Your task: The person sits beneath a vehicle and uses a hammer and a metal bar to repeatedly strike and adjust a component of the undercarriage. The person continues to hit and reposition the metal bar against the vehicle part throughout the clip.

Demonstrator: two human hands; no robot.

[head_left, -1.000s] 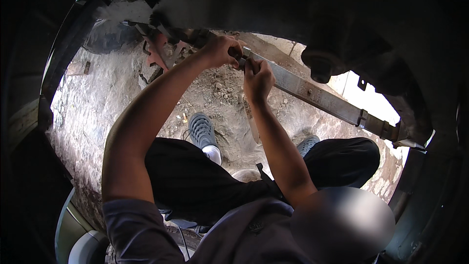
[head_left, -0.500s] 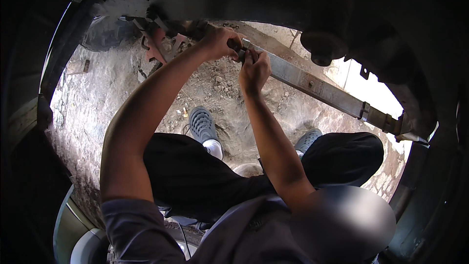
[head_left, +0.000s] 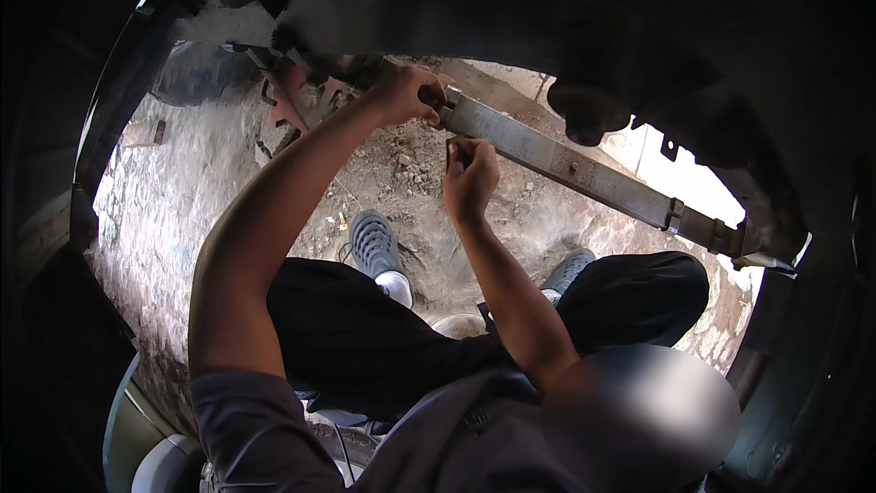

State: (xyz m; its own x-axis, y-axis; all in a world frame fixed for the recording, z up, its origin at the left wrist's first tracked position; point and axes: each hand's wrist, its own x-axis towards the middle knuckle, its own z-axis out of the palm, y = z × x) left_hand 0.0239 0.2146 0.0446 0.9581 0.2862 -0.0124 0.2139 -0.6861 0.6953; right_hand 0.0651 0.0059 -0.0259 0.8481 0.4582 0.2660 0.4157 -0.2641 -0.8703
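Note:
A long grey metal bar (head_left: 538,141) of boxy section runs slantwise from the upper middle toward the lower right. My left hand (head_left: 401,96) is closed round the small fitting at the bar's upper-left end, and its curled fingers partly hide that end. Just below the bar, apart from it, is my right hand (head_left: 472,178). Its fingers are curled in with the thumb pressed against them. Whatever they may pinch is too small and dark to tell.
Dark vehicle-like underparts hang overhead, with a rounded part (head_left: 584,114) above the bar. A red metal piece (head_left: 287,96) stands left of my left hand. My grey shoe (head_left: 374,242) rests on the dirt floor (head_left: 182,256). A tyre and a pale panel lie at lower left.
My right hand has come off the bar's end and moved down toward me, fingers still closed. My left hand stays at the bar's end. The whole view has shifted slightly.

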